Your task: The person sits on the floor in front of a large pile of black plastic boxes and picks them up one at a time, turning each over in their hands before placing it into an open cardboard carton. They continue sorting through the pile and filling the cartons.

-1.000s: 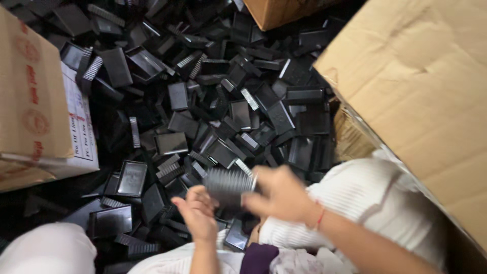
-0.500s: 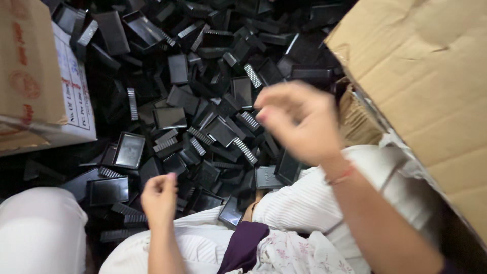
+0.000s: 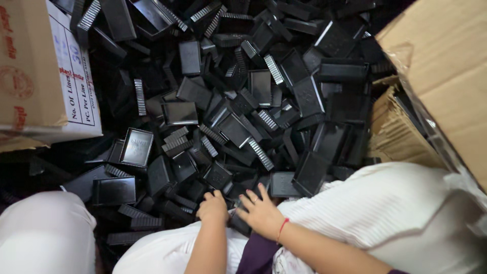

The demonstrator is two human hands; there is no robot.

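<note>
While both hands rest side by side at the pile's near edge, the left hand (image 3: 213, 207) curls loosely and the right hand (image 3: 261, 212) spreads its fingers over black plastic trays (image 3: 238, 132) heaped between cardboard boxes (image 3: 446, 76).

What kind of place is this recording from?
Probably a small workshop or packing area for sorting plastic parts: a big heap of black plastic trays lies between cardboard boxes, and both hands dig in the heap.
</note>
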